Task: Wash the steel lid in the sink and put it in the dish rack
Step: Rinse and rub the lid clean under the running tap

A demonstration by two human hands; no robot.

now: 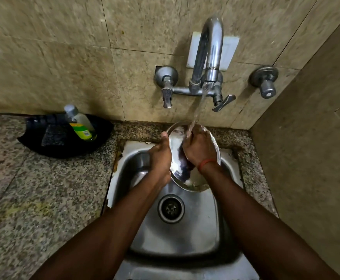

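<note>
The round steel lid (178, 158) is held tilted over the steel sink (185, 235), its shiny inner face toward me. My left hand (161, 158) grips its left rim, thumb up along the edge. My right hand (199, 148) lies flat on the lid's face, fingers pointing up under the water stream (199, 110) that falls from the tap spout (212, 57). Part of the lid is hidden under my right hand. No dish rack shows in this view.
A black tray (44, 146) on the granite counter at left holds a dish-soap bottle (80, 124) and a dark scrub pad (54, 135). Tap handles (167, 98) and a wall valve (266, 85) stick out from the tiled wall. A side wall stands close on the right.
</note>
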